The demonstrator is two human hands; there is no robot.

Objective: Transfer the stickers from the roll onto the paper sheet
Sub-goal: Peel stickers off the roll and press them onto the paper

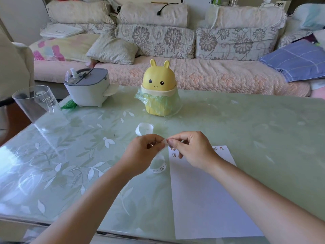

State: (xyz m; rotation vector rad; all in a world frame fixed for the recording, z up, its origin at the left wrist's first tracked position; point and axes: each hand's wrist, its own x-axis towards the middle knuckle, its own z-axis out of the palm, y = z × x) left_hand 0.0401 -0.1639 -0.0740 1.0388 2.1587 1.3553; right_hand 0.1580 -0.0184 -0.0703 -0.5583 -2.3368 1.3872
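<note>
A white paper sheet lies on the green table, with several small cartoon stickers along its top edge. A white sticker strip curls down from my hands onto the table left of the sheet, and its far end loops up behind them. My left hand pinches the strip. My right hand pinches it too, thumb and forefinger meeting the left fingertips above the sheet's top left corner. Whether a sticker is lifted there is too small to tell.
A yellow bunny-shaped bin with a green bag stands behind the hands. A grey-white box and a clear plastic cup sit at the far left. The table's front edge runs close below my forearms. A sofa lies beyond.
</note>
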